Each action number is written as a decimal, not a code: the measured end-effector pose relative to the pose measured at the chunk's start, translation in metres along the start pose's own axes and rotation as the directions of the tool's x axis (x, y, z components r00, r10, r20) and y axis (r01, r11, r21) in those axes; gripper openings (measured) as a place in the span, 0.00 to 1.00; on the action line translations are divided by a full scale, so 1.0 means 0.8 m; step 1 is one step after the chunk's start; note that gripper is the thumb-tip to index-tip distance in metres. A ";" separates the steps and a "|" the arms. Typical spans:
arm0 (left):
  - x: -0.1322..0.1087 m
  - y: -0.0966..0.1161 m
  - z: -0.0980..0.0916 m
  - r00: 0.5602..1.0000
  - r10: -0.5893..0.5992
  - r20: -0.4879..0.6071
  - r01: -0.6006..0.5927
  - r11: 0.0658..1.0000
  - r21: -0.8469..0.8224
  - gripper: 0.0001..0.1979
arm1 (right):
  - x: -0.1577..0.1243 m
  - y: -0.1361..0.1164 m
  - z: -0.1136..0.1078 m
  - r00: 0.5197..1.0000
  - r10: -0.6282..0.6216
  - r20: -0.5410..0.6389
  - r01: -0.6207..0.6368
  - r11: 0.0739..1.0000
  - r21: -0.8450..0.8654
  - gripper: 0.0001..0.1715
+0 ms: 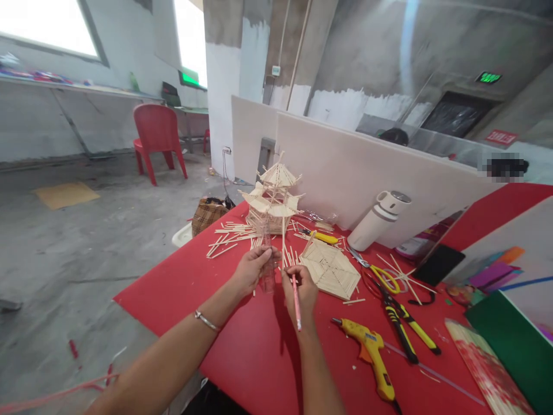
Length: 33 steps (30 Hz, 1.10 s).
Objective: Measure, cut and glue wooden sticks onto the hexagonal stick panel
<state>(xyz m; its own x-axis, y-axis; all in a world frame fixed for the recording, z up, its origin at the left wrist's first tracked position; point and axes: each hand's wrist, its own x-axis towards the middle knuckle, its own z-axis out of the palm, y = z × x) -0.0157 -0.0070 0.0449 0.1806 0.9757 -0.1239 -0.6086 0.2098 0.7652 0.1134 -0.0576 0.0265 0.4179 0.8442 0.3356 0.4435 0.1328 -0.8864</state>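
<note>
L hand (254,270) pinching clear ruler (268,279), R hand (302,288) curled round pink pencil (296,302), thin wooden stick (283,242) upright btwn them, lower end at R fingertips, all over red table (173,294) in front of stick-built pagoda (279,176); hex. stick panel (330,268) just right of R hand; white flask (370,227) lidded, contents hidden; checked bag (208,217) by table, insides unclear; yellow glue gun (374,351) label & red wall sign (501,136) too blurred to read
</note>
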 end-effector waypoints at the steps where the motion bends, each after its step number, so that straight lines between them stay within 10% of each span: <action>1: -0.002 0.001 0.002 0.999 0.038 0.021 -0.038 0.999 0.026 0.13 | -0.002 0.005 0.005 1.000 -0.028 0.012 0.027 1.000 0.012 0.10; 16: -0.006 0.001 0.001 0.989 0.088 0.120 -0.116 0.961 0.252 0.11 | -0.013 0.018 0.010 0.967 -0.152 0.206 0.173 0.981 -0.088 0.12; 33: -0.010 0.006 0.008 0.975 0.161 0.152 -0.206 0.912 0.354 0.07 | -0.013 0.010 0.011 0.968 -0.058 0.245 0.064 0.998 -0.015 0.13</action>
<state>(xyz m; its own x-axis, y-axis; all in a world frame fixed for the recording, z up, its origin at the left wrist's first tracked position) -0.0151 -0.0140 0.0536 0.1957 0.9757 0.0990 -0.3194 -0.0320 0.9471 0.1055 -0.0604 0.0131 0.1842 0.9366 0.2982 0.4813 0.1786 -0.8582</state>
